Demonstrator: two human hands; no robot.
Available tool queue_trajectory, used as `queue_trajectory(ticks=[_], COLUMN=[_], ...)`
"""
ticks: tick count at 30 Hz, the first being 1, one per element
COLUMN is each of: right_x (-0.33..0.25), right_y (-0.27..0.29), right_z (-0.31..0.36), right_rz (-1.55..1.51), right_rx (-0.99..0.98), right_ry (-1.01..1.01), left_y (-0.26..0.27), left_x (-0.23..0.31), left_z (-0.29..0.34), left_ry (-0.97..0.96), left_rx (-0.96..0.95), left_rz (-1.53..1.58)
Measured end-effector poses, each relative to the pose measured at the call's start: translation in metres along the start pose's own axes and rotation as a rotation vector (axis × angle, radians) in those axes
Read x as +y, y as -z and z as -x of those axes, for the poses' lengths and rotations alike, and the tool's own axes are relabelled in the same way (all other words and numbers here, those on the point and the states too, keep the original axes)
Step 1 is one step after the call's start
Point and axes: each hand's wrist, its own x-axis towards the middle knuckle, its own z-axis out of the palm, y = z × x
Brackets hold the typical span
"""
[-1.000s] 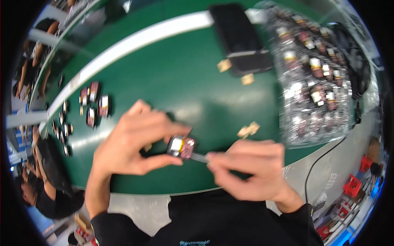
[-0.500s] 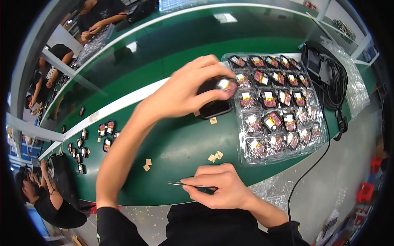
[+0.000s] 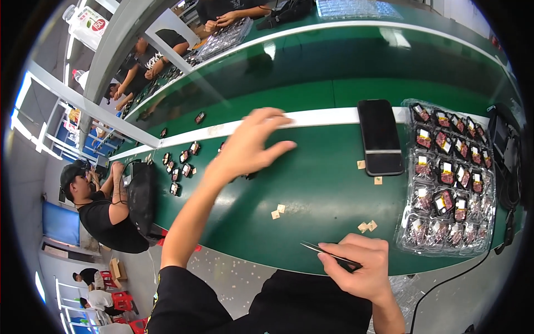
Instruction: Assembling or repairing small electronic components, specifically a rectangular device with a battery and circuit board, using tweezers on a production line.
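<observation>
My left hand (image 3: 250, 146) is in the air over the green bench, its fingers spread and nothing in them. Partly hidden beneath it are small black pieces, of which only edges show. In my right hand (image 3: 359, 266), low at the bench's front edge, a thin pair of dark tweezers (image 3: 338, 256) is pinched, with the tips pointing left. Right of both hands lies a clear plastic tray (image 3: 405, 222), its pockets holding several small black devices (image 3: 446, 171) with white, yellow and reddish faces. More such devices (image 3: 175, 174) are scattered left of my left hand.
A black phone (image 3: 381, 131) lies left of the tray. Small beige squares (image 3: 367, 226) are dotted about the green bench (image 3: 311, 183). Black cabled equipment (image 3: 503, 145) borders the tray's right. A co-worker (image 3: 108, 209) sits at left beside a black bag (image 3: 142, 197).
My left hand has moved left from beside the tray and no longer holds the small black device. My view has swung left. The tweezers stay in my right hand.
</observation>
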Motion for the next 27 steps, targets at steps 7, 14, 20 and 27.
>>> queue_trajectory(ticks=[7,14,20,27], right_x=[0.001,-0.002,0.002,0.003], right_y=[-0.004,-0.008,-0.002,0.0], right_z=[-0.004,-0.003,-0.005,-0.01], right_rz=[0.055,0.107,0.101,0.106], right_rx=[0.002,0.046,0.097,0.136], right_ry=[0.006,-0.011,-0.004,0.0], left_y=[0.046,0.03,-0.018,-0.026], left_x=[-0.05,-0.033,0.052,0.058], left_z=[0.074,0.049,0.051,0.056], left_ry=[0.292,0.077,-0.259,-0.289], left_rx=[-0.024,-0.086,-0.205,-0.155], left_rz=[-0.251,-0.084,0.233,0.309])
